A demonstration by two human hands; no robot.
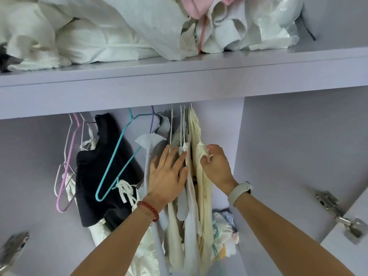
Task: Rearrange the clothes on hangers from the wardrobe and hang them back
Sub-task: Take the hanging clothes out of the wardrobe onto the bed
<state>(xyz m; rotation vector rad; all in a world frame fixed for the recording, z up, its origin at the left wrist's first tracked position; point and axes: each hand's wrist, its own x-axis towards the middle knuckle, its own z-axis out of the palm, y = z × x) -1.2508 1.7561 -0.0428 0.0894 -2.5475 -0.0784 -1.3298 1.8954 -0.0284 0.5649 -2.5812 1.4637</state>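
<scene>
Several pale garments hang close together on thin hangers under the wardrobe shelf. My left hand (168,176) lies flat with fingers spread against the white and light-blue garments (184,198). My right hand (216,166) pinches the shoulder of a cream garment (203,188) at the right end of the row. To the left, a black top (99,172) hangs beside an empty teal hanger (117,156) and an empty pink hanger (66,166). A pale blue ribbed garment (150,140) hangs from a purple hanger.
The lilac shelf (179,76) above carries a heap of white bedding and clothes (119,26). A wardrobe partition (239,156) stands just right of the cream garment. Metal door hinges (338,214) show at the lower right and lower left. Folded clothes (225,232) lie below.
</scene>
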